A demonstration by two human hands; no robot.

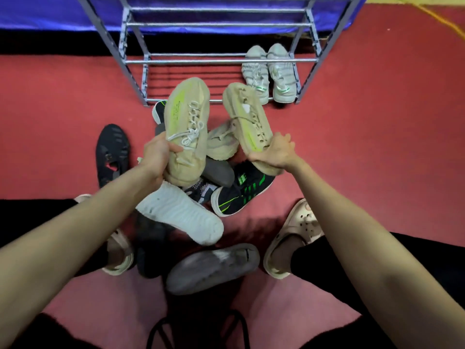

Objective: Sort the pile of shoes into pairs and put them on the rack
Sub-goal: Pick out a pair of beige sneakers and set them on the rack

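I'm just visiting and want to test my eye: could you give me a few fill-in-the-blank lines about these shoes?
1. Each hand, left hand and right hand, holds one ____ sneaker.
2. The pair already on the rack sits at its ____ end.
3. The black sneaker in the pile has ____ stripes.
4. The carpet is ____.

Missing words: beige; right; green; red

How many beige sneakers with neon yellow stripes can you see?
2: one beige sneaker in the left hand, one in the right hand. The pile may hide others.

No text on the shoes (187, 127) is legible.
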